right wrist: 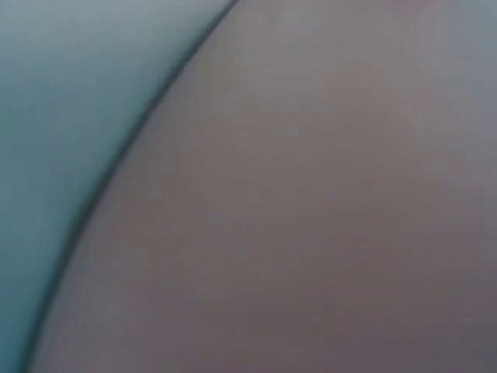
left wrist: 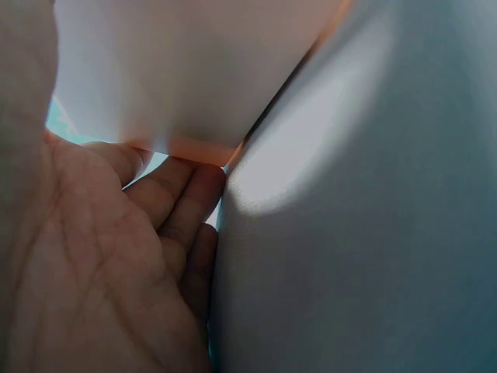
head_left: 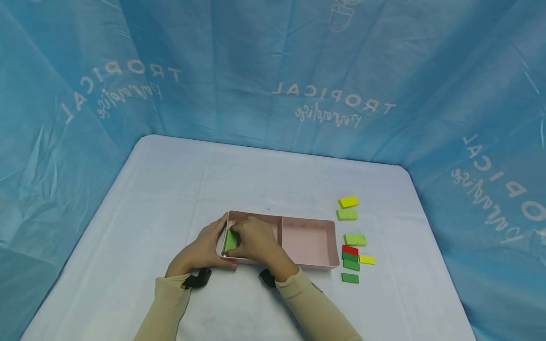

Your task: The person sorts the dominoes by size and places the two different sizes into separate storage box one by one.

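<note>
A pink two-compartment box (head_left: 310,243) lies lengthwise on the table. Its left end is gripped by my left hand (head_left: 204,247), thumb along the near side and fingers at the end wall. In the left wrist view those fingers (left wrist: 175,194) bend against the box wall (left wrist: 186,70). My right hand (head_left: 257,238) reaches into the left compartment and pinches a light green block (head_left: 231,240) by the end wall, thumb at its near end, fingers at its far end. The hand hides much of that compartment. A blurred pinkish surface (right wrist: 311,194) fills most of the right wrist view.
Right of the box lie a yellow block (head_left: 349,202), light green blocks (head_left: 347,215), a red block (head_left: 350,249), dark green blocks (head_left: 350,278) and a smaller yellow block (head_left: 367,260). White cloth (head_left: 204,175) covers the table; blue curtains (head_left: 256,71) hang behind and at both sides.
</note>
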`<action>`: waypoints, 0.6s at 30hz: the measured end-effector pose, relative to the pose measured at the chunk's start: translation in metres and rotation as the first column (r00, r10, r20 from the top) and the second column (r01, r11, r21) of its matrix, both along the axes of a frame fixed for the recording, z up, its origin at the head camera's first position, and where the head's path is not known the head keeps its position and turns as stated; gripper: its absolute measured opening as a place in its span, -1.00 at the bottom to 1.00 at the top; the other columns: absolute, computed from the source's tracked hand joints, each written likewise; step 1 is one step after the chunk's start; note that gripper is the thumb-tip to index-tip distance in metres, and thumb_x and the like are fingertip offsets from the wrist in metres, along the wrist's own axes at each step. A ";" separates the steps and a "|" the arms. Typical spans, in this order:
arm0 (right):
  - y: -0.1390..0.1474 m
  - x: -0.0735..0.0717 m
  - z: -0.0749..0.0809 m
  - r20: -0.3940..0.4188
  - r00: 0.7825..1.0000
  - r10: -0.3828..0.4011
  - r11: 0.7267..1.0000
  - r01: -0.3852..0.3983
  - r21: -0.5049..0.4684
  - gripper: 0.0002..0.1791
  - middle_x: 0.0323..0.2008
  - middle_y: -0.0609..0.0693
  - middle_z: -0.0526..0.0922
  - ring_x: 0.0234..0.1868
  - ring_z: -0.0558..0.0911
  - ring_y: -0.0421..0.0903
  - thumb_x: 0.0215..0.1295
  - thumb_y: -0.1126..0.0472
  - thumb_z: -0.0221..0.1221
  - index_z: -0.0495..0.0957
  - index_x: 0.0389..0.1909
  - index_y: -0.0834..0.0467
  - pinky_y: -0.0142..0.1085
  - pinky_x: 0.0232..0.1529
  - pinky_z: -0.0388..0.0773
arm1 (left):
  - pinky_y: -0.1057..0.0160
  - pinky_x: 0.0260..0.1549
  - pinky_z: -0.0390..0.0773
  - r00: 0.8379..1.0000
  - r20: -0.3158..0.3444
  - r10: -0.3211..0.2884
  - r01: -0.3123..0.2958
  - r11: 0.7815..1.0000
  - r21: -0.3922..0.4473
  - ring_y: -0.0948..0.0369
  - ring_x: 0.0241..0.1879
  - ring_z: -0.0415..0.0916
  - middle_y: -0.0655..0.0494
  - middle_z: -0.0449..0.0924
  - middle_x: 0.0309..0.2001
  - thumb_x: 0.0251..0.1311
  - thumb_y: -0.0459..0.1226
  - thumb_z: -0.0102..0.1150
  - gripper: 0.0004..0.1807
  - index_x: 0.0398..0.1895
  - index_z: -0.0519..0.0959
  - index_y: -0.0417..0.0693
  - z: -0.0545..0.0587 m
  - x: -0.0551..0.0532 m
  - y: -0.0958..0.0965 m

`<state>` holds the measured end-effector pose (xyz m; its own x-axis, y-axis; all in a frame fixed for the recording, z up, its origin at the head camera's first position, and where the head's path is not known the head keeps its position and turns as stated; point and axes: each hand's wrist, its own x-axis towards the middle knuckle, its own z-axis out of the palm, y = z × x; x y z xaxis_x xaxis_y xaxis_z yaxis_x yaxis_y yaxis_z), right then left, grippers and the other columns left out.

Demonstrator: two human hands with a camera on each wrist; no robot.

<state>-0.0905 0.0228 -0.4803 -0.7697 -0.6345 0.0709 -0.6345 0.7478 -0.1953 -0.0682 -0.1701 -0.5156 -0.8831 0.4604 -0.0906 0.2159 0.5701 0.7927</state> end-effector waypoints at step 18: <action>-0.005 -0.001 0.001 -0.006 1.000 -0.022 0.998 0.022 0.066 -0.51 -0.46 -0.28 0.61 -0.46 0.42 -0.34 -0.07 -0.36 0.47 0.70 -0.32 -0.08 -0.54 -0.59 0.28 | -0.39 0.38 0.12 1.000 0.004 -0.004 0.004 1.000 0.006 -0.26 0.53 -0.04 -0.20 -0.06 0.60 -0.24 0.12 0.65 0.54 0.62 -0.25 -0.21 -0.001 -0.002 0.001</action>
